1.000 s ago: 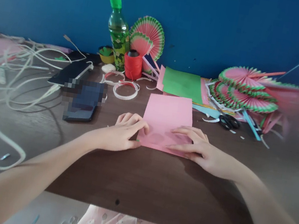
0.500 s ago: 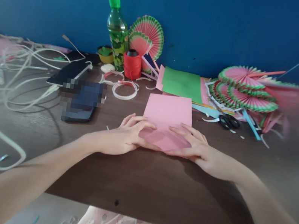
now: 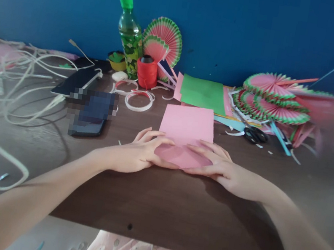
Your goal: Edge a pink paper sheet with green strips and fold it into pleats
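Observation:
A pink sheet of paper (image 3: 188, 122) lies on the dark brown table, its near edge lifted a little and curved. My left hand (image 3: 143, 151) holds the near left part, thumb along the near edge and fingers on top. On the right, my right hand (image 3: 225, 169) grips it the same way, with its index finger stretched over the paper. The two thumb tips almost meet at the middle of the near edge. The undersides of both thumbs are hidden.
Behind the paper lie green sheets (image 3: 204, 93), black-handled scissors (image 3: 255, 135) and pleated paper fans (image 3: 276, 105). Tape rolls (image 3: 139, 101), red thread (image 3: 147, 73) and a green bottle (image 3: 129, 37) stand back left. A phone (image 3: 93, 115) and white cables (image 3: 21, 88) occupy the left.

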`<state>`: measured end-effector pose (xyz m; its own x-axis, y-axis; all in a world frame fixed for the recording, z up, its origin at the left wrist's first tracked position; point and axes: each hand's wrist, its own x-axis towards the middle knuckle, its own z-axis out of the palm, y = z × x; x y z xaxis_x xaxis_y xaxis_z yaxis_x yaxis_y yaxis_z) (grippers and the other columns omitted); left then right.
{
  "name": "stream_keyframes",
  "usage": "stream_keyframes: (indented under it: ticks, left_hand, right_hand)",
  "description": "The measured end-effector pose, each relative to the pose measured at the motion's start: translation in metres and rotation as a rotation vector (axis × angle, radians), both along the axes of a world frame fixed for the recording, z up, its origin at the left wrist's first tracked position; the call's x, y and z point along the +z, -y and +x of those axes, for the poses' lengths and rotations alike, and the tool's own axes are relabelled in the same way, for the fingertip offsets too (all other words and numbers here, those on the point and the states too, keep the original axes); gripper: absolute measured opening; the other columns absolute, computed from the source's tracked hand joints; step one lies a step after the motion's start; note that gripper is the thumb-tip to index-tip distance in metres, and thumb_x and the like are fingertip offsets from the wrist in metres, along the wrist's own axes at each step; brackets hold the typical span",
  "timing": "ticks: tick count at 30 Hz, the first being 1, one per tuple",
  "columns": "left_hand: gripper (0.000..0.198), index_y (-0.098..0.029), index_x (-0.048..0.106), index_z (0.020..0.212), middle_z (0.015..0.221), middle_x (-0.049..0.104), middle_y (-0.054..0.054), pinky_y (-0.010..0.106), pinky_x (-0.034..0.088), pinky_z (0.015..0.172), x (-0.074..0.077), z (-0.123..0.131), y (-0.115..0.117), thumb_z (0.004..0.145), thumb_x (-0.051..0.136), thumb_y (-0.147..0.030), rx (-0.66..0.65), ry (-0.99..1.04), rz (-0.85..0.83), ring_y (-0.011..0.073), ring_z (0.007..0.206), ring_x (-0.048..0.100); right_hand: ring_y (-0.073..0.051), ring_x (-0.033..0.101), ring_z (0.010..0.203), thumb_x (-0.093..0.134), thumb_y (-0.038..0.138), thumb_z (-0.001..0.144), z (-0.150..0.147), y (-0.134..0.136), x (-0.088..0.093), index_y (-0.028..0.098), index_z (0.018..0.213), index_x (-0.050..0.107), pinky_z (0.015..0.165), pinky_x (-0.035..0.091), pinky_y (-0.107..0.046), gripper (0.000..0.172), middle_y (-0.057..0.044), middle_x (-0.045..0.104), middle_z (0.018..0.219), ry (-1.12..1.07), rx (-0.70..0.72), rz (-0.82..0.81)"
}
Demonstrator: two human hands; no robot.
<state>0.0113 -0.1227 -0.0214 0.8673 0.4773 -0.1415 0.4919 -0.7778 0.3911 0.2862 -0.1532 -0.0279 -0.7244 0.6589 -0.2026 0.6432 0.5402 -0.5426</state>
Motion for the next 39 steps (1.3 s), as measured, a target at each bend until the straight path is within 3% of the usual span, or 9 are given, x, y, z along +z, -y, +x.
stream_keyframes:
  ticks: [9,16,21,30,39]
  left_hand:
    - [0.060,-0.052,0.048,0.114,0.139,0.026,-0.007,0.055,0.002,0.105,-0.001,0.001,-0.001,0.078,0.040,-0.004,0.017,0.004,-0.029,0.0238,0.131,0.012]
    - [0.033,-0.039,0.066,0.097,0.137,0.036,-0.006,0.046,0.014,0.106,-0.001,-0.003,-0.008,0.082,0.048,-0.016,0.093,0.045,-0.106,0.0237,0.128,0.019]
    - [0.019,-0.030,0.071,0.085,0.132,0.043,-0.004,0.042,0.021,0.105,-0.002,-0.005,-0.011,0.077,0.057,-0.020,0.149,0.144,-0.160,0.0220,0.125,0.026]
    - [0.004,-0.021,0.065,0.072,0.130,0.045,-0.001,0.042,0.026,0.103,-0.003,-0.006,-0.011,0.073,0.061,-0.022,0.214,0.199,-0.183,0.0215,0.123,0.031]
    - [0.007,-0.019,0.059,0.070,0.130,0.045,0.001,0.042,0.026,0.103,-0.001,-0.007,-0.011,0.074,0.061,-0.024,0.192,0.183,-0.158,0.0221,0.123,0.031]
  right_hand:
    - [-0.024,0.004,0.136,0.038,0.006,0.078,0.001,-0.001,-0.003,0.045,0.115,0.053,0.107,0.006,-0.053,0.055,0.014,0.018,0.146,-0.015,-0.004,0.013]
    - [-0.026,0.016,0.134,0.046,0.020,0.083,0.004,-0.005,-0.004,0.040,0.103,0.063,0.106,0.012,-0.052,0.034,0.008,0.030,0.143,-0.049,-0.038,0.027]
    - [-0.027,0.021,0.132,0.052,0.028,0.081,0.007,-0.007,-0.006,0.035,0.093,0.069,0.106,0.015,-0.051,0.023,0.004,0.040,0.138,-0.129,-0.066,0.021]
    - [-0.024,0.028,0.130,0.055,0.029,0.079,0.006,-0.008,-0.005,0.023,0.070,0.067,0.105,0.018,-0.050,0.016,0.000,0.048,0.132,-0.201,-0.113,0.022]
    - [-0.024,0.024,0.132,0.049,0.024,0.080,0.005,-0.006,-0.002,0.022,0.076,0.062,0.106,0.017,-0.049,0.014,-0.001,0.044,0.135,-0.150,-0.098,0.042]
